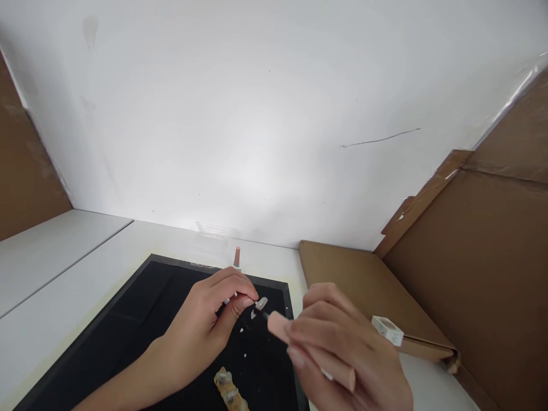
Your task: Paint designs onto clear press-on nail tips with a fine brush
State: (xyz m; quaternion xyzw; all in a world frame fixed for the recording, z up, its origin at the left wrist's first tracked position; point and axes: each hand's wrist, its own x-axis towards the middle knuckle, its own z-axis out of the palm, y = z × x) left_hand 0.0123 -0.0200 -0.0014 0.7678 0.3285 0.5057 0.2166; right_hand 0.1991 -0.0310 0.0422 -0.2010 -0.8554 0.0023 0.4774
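Note:
My left hand (214,311) pinches a small pale, glossy piece (261,305) between thumb and fingertip, above the black mat (265,354). In my right hand (346,342) is a pink stick-like handle (278,326), held between thumb and fingers. Its dark, thin tip reaches the pale piece. A second pink rod lies under the right fingers, its end showing near the palm. Behind my left hand stands a small bottle with a pink cap (237,256), its lower part hidden by the hand.
A tan strip with clear pieces (230,391) lies on the mat near the front, with small white bits (245,355) around. At the right, a small white box (387,330) sits on a flat cardboard box (346,274). Cardboard walls (483,240) and a white panel (257,114) enclose the table.

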